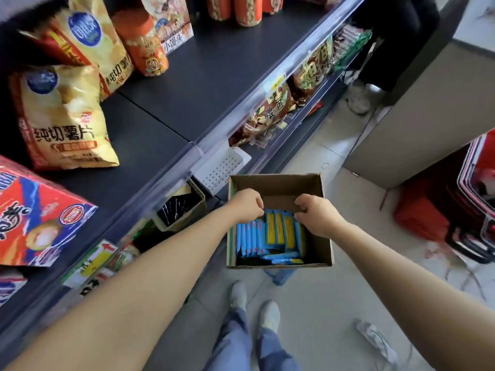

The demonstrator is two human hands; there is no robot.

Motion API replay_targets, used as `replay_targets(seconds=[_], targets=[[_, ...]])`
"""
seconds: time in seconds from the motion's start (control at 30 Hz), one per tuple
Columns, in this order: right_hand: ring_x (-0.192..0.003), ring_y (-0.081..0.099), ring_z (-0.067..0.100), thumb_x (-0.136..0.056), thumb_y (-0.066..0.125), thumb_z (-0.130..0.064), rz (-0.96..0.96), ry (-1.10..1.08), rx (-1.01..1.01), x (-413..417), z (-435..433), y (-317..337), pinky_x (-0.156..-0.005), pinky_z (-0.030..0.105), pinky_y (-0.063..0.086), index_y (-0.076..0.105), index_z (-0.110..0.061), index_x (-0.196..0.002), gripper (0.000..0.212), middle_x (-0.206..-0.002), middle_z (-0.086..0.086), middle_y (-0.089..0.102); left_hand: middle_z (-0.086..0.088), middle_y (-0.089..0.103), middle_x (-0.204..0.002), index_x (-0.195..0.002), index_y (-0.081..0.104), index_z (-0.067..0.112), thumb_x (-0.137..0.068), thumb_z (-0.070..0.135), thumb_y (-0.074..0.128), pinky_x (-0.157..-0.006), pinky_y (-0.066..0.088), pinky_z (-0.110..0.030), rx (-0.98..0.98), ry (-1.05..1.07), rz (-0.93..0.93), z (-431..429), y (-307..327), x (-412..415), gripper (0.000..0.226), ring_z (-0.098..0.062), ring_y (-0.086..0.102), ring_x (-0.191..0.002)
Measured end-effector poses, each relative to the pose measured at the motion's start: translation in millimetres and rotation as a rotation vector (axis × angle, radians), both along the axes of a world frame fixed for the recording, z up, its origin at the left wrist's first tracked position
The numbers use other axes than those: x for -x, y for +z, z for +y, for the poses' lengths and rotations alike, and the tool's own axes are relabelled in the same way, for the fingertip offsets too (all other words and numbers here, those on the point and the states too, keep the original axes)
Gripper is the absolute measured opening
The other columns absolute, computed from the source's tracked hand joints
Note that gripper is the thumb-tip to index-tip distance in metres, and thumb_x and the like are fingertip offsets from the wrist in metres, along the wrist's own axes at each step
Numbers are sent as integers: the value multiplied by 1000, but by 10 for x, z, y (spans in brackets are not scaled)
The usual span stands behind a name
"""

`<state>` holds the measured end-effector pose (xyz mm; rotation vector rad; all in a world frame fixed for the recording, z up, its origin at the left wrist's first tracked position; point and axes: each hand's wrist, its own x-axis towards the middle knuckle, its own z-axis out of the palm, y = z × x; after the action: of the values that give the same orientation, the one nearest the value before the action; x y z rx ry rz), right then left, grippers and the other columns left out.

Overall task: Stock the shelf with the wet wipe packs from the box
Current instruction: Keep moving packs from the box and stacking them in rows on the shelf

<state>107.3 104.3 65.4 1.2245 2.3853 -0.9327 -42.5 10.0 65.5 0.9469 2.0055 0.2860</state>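
Reaching into the cardboard box (pixel 277 180) w/ both arms. Over the box's left-centre, the left grip (pixel 247 203) has its fingers curled and knuckles up, fingertips down at the top edges of the wet wipe packs (pixel 277 231). Opp. it, on the right side, the right grip (pixel 318 215) also has its fingers curled in, tips touching the tops of the rightmost upright packs. Both are narrow and curled tight. Can't tell whether either actually pinches a pack or just rests on the tops; too small to make out.

Packs are blue w/ yellow panels, standing on edge in a row across the box's near half, directly under & between the two grips. A couple more lie flat against the near wall. The far half of the box shows bare cardboard.

Up & left of the box is the shelf (pixel 192 84), dark and well apart from the packs. It carries chip bags (pixel 61 116) toward the back and a red carton (pixel 34 218) nearer the front edge. Tiled floor (pixel 334 303) below.
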Motion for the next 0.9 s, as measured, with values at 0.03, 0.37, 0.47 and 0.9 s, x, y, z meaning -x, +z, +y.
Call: replay_targets(seconds=[0.03,0.37,0.47,0.9], targets=[[-118,55,27,-91,56,-15,-14,-14,25,33,19,-148,-96,33,46,49,-12,-133,43,-130,10,57,-13,67,-108,-101,66,4,-90,12,59,-74,48,-30,30,16,-20,22,-167,25,15,-25,62,-95],[-123,51,29,-90,52,-16,-162,-35,159,374,202,-1521,-96,32,45,36,-13,-143,55,-138,14,50,-10,47,-83,-74,47,10,-93,5,51,-67,35,-31,304,143,-141,280,-1725,113,20,-24,46,-82],[-126,47,31,-89,53,-15,-215,-7,133,425,307,-1844,-98,34,43,36,-13,-142,56,-139,17,46,-16,29,-145,-139,35,9,-94,7,50,-62,42,-30,342,205,-171,414,-2014,54,47,-34,55,-107],[-92,67,27,-86,55,-15,-458,180,170,827,606,-2392,-77,33,55,48,-10,-133,47,-115,14,65,-10,75,-85,-84,68,1,-78,10,74,-73,61,-32,447,247,18,639,-2497,86,12,-17,71,-69]])
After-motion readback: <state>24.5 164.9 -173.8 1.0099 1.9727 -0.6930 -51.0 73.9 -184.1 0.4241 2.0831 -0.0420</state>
